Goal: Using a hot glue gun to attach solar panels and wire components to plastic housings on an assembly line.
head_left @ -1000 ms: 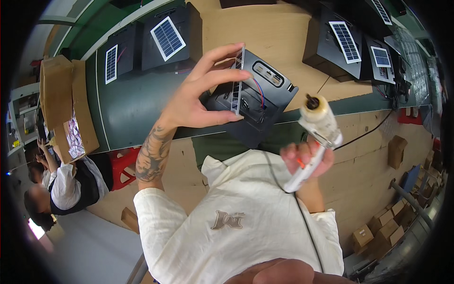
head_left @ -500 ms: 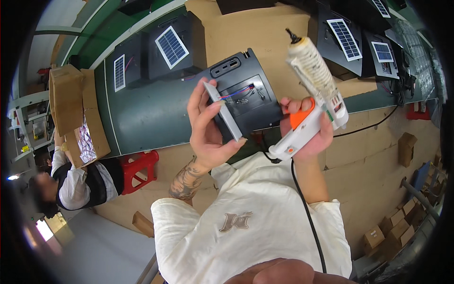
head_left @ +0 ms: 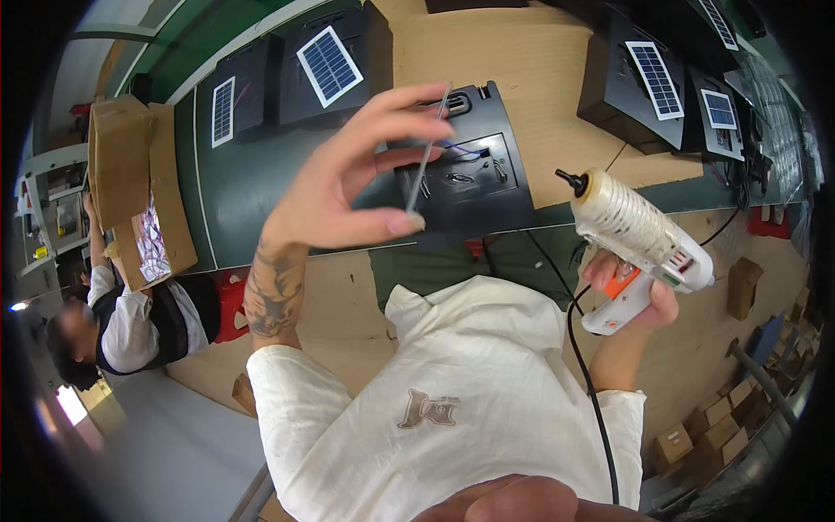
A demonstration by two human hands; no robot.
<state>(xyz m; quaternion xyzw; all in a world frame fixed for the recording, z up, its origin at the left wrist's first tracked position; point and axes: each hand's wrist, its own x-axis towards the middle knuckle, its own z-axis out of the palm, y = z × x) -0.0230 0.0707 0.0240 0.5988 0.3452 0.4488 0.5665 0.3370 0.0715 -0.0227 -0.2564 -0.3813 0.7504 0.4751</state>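
Your left hand (head_left: 326,191), curved part-open, pinches a thin panel (head_left: 423,174) (seen edge-on) at 12 o'clock near the black housing (head_left: 474,200); your right hand (head_left: 648,304) is wrapped round a glue gun (head_left: 639,222) at 3 o'clock.

- A broad lane is left over the cardboard sheet (head_left: 544,83), between the black housing (head_left: 487,196) and the right-hand black box (head_left: 606,100).
- The housing's left part is screened by the left hand (head_left: 344,178) and its thin panel (head_left: 424,170).
- The near right is obstructed by the hot glue gun (head_left: 639,222) and black cord (head_left: 584,365).
- Leftward, room over the green tabletop (head_left: 248,204) is bounded by the cardboard carton (head_left: 120,170).
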